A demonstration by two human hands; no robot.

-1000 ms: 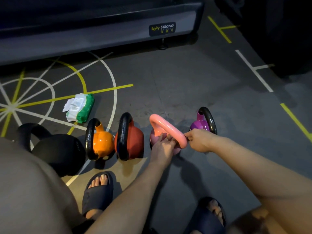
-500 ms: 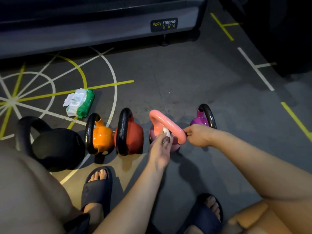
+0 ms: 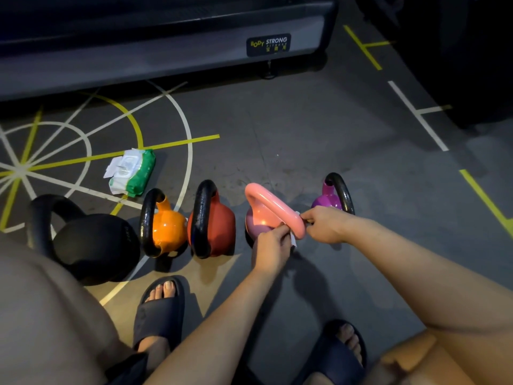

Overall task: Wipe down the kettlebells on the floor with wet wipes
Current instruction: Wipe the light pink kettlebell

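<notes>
Standing on the dark floor, second from the right in a row of five, the pink kettlebell (image 3: 259, 222) leans its pink handle (image 3: 273, 208) toward the near right. The left hand (image 3: 270, 247) has its fingers curled at the near end of that handle, pinching a white wet wipe (image 3: 293, 240) against it. The right hand (image 3: 324, 225) meets the same end from the right with its fingers closed; a small white scrap shows at its fingertips, so it seems to be pinching the other end of the wipe, though the spot is too small to be sure.

Just right of the pink one, partly behind the right hand, stands a purple kettlebell (image 3: 327, 200) with a black handle. To the left come a red kettlebell (image 3: 219, 223), an orange kettlebell (image 3: 168, 227) and a large black kettlebell (image 3: 94, 244).

Farther off, beyond the orange one, a green and white wipes pack (image 3: 133, 172) lies on yellow and white floor lines (image 3: 188, 140). A grey machine base (image 3: 166, 59) labelled BODY STRONG runs along the far side. Two feet in dark slippers (image 3: 159, 312) are planted at the near edge.
</notes>
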